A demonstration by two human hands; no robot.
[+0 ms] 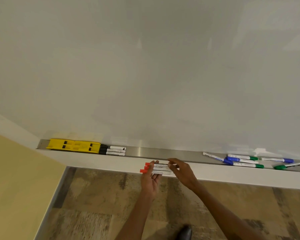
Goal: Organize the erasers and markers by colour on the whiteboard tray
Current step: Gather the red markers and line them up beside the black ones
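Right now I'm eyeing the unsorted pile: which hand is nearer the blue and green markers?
Right. The right hand is at the red markers, left of the blue and green markers; the left hand is farther left.

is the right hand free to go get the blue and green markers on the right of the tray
Probably not yet: the right hand is pinching the red markers that lie in the left hand. Nothing blocks the way along the tray to the blue and green markers.
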